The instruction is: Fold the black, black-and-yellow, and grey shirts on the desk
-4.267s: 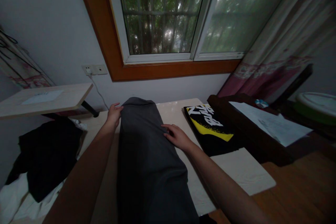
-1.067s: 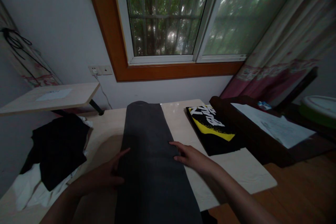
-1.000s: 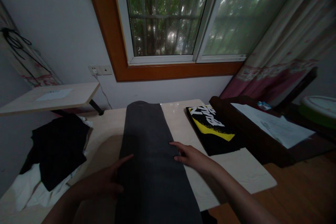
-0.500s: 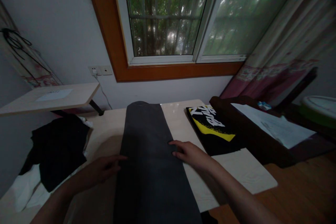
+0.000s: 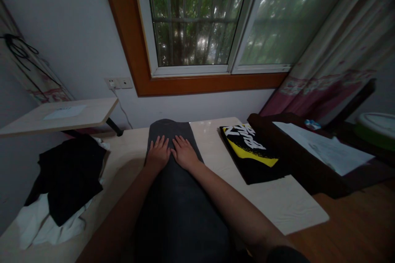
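Note:
A dark grey piece of cloth (image 5: 182,205), folded into a long strip, lies on the pale wooden table (image 5: 216,131) and runs from its far edge toward me. My left hand (image 5: 158,154) rests flat on the strip's far part, fingers spread. Beside it, my right hand (image 5: 184,153) also lies flat on the cloth with its fingers apart, thumbs close together. Both forearms cover part of the strip's sides. What kind of garment the cloth is, I cannot tell.
A folded black shirt (image 5: 249,152) with yellow and white print lies at the table's right. On the left is a heap of black clothing (image 5: 70,176) over white cloth (image 5: 33,222). A small raised shelf (image 5: 83,115) stands behind that heap. A window is ahead.
Both hands have moved from the strip's two side edges forward and inward, onto its far part. They now press flat on the cloth, which lies in nearly the same place.

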`<state>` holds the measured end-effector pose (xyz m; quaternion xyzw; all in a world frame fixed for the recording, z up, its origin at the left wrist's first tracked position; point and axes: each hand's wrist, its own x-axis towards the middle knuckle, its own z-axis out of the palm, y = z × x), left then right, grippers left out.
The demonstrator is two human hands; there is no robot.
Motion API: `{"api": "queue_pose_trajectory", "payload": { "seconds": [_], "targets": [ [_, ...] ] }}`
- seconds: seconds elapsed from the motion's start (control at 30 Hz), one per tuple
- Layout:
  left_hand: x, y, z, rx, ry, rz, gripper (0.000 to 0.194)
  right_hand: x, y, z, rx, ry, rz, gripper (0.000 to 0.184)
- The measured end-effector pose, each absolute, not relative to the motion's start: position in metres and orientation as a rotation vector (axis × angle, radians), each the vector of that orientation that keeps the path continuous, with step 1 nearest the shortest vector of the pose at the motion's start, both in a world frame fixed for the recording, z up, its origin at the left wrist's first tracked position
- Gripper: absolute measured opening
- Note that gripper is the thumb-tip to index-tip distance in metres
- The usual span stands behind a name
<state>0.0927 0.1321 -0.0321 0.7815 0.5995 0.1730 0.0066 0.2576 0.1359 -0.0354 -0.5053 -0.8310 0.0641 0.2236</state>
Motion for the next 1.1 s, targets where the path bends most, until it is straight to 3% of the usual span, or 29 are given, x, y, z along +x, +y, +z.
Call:
{"api": "queue_pose_trajectory", "payload": {
  "seconds": [0.23,0.53,0.83,1.1],
  "targets": [
    [0.061,0.129,-0.05,2.403,1.917,0.65,0.055,0.294,0.145,-0.049,-1.576,-2.233,0.133,0.056],
    [0.0,0.113,-0.054,2.28,2.158,0.381,0.057,0.372,0.14,-0.052,-1.818,-2.157,0.027,0.05],
    [-0.005,0.111,-0.053,2.163,1.923,0.852,0.058,0.375,0.116,-0.037,-1.634,-2.113,0.071,0.041],
    [0.009,0.098,-0.045,1.883,2.004,0.854,0.067,0.358,0.097,-0.028,-1.67,-2.121,0.289,0.049]
  ]
}}
